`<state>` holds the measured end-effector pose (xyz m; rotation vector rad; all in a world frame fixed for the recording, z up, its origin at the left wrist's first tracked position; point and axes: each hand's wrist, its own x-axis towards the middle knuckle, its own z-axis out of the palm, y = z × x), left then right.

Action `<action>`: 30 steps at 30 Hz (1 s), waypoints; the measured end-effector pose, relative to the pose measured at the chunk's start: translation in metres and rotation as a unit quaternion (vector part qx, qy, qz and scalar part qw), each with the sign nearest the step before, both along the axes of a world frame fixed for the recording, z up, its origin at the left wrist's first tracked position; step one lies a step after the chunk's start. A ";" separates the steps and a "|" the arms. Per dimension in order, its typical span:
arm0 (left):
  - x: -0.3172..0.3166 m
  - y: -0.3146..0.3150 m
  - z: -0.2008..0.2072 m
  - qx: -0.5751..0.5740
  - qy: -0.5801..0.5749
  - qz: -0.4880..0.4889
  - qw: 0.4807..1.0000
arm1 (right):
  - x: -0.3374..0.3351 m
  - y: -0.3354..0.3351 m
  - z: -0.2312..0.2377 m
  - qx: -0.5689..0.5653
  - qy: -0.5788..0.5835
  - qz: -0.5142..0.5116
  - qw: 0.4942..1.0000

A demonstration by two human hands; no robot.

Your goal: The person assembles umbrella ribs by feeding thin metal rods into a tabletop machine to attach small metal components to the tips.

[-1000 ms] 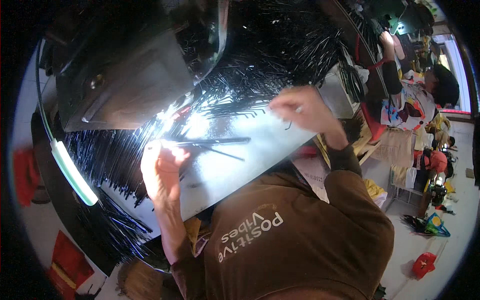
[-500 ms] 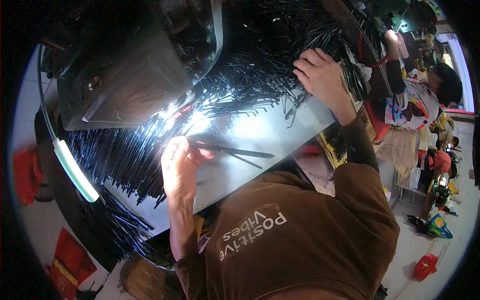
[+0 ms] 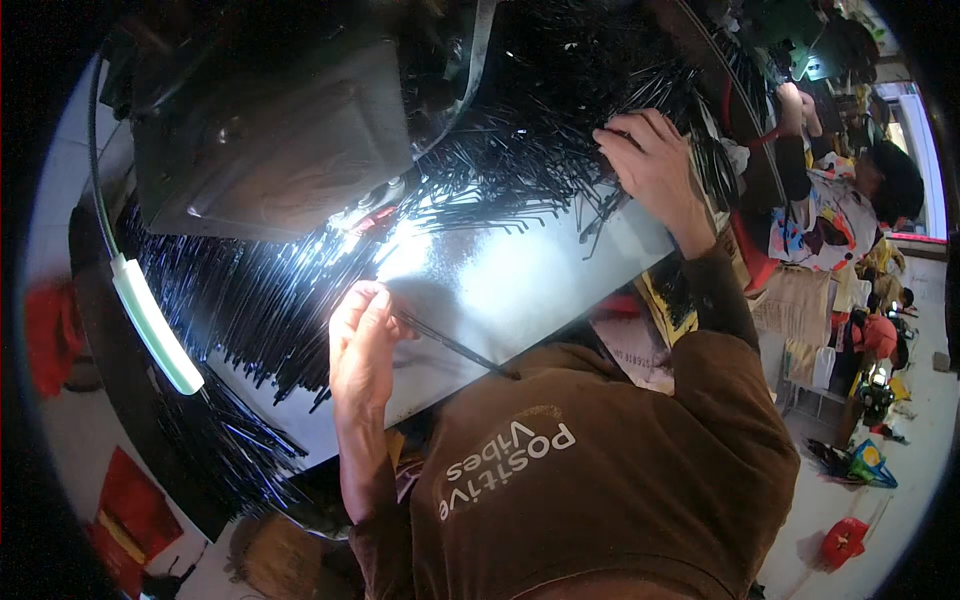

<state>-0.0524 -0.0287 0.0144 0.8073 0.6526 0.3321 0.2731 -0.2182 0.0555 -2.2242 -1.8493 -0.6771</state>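
Observation:
My left hand (image 3: 362,345) is closed, thumb against fingers, on a thin black rod (image 3: 455,345) that slants down to the right toward my brown sweatshirt. The hand is over the near left part of the pale metal worktop (image 3: 540,270), below a brightly lit spot. To the right, my right hand (image 3: 655,170) lies over a heap of thin black rods with bent ends (image 3: 490,195). Its fingers are bent and slightly apart; their tips are partly hidden, and I see nothing held in them.
A dark metal machine housing (image 3: 280,140) stands at upper left, with a red part (image 3: 375,220) at its lower corner. Many straight black rods (image 3: 260,300) fan out below it. A lamp tube (image 3: 155,325) hangs at left. Another person (image 3: 830,215) works at far right.
The rod in my left hand has swung downward; two diverging rods showed before, and one line shows now. My right hand's fingers have drawn closer together. The view has shifted slightly.

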 end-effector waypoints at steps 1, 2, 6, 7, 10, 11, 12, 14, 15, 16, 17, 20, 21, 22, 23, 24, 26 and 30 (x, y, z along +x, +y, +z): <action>-0.002 0.001 -0.002 0.004 0.008 -0.006 1.000 | -0.002 -0.002 0.001 0.034 -0.020 0.014 0.999; -0.003 0.002 -0.003 0.009 0.016 -0.012 1.000 | -0.005 0.000 0.002 0.033 -0.021 0.012 0.999; 0.000 -0.003 0.000 0.037 0.025 0.005 0.999 | -0.036 0.030 -0.002 0.144 -0.006 0.139 0.980; 0.003 -0.004 -0.002 -0.003 -0.023 0.054 0.998 | -0.051 0.043 -0.005 0.163 0.024 0.204 0.965; 0.017 -0.002 0.012 -0.110 -0.083 0.112 0.984 | -0.104 0.075 -0.015 0.118 0.082 0.228 0.963; 0.019 0.000 0.014 -0.179 -0.094 0.133 0.970 | -0.118 0.088 -0.019 0.099 0.085 0.228 0.965; 0.010 0.009 0.005 -0.211 -0.169 0.088 0.959 | -0.128 0.102 -0.021 0.096 0.095 0.226 0.965; 0.014 0.014 0.010 -0.155 -0.088 0.130 0.975 | -0.139 0.120 -0.027 0.088 0.122 0.235 0.960; 0.015 0.018 0.008 -0.129 -0.074 0.129 0.980 | -0.142 0.125 -0.029 0.082 0.195 0.217 0.953; 0.018 0.019 0.009 -0.109 -0.078 0.125 0.983 | -0.143 0.130 -0.030 0.099 0.290 0.205 0.930; 0.021 0.022 0.006 -0.112 -0.082 0.113 0.984 | -0.145 0.136 -0.031 0.110 0.383 0.191 0.897; 0.029 0.021 0.003 -0.057 -0.048 0.102 0.992 | -0.154 0.139 -0.029 0.088 0.685 0.127 0.712; 0.031 0.021 -0.001 -0.034 -0.045 0.102 0.993 | -0.154 0.141 -0.025 0.072 0.652 0.112 0.746; 0.035 0.021 0.001 0.033 -0.056 0.088 0.994 | -0.155 0.141 -0.024 0.075 0.697 0.119 0.703; 0.037 0.023 -0.003 0.149 0.008 0.078 0.986 | -0.156 0.141 -0.023 0.077 0.739 0.125 0.658; 0.038 0.023 -0.002 0.149 0.003 0.101 0.984 | -0.157 0.143 -0.022 0.078 0.722 0.107 0.679; 0.041 0.023 -0.004 0.182 0.016 0.128 0.975 | -0.154 0.142 -0.029 0.064 0.703 0.064 0.706; 0.042 0.029 -0.016 0.285 0.048 0.128 0.949 | -0.153 0.143 -0.036 0.052 0.719 0.036 0.692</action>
